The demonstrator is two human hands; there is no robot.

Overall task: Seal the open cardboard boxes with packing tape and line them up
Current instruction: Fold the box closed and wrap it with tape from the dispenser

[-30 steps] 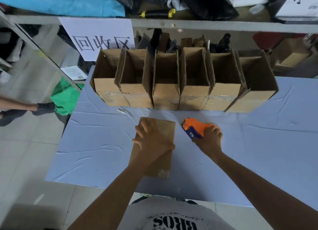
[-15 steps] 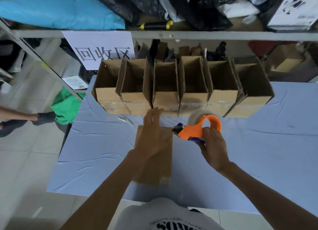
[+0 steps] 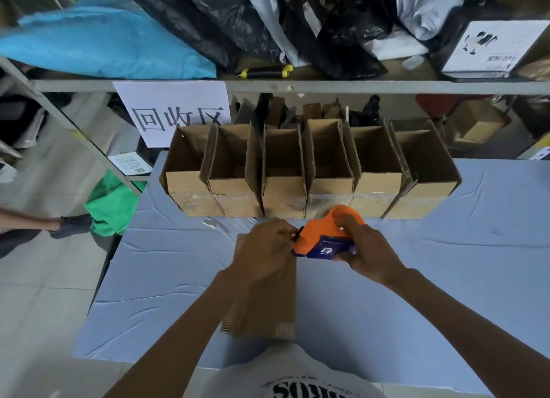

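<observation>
Dim, even indoor light, cool in tone — no hard shadows or glare. Beyond the hands (image 3: 315,249) the shelf (image 3: 387,85) bows from wide-angle distortion; edges and corners blur softly.

White paper sign (image 3: 175,112) hangs from shelf (image 3: 387,86); black bags (image 3: 297,25) above; green bag (image 3: 110,207) on floor.

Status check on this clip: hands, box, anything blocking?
Right hand grips tape dispenser. Left hand pinches at its front end. Flat box beneath, untaped. Nothing blocking.
</observation>
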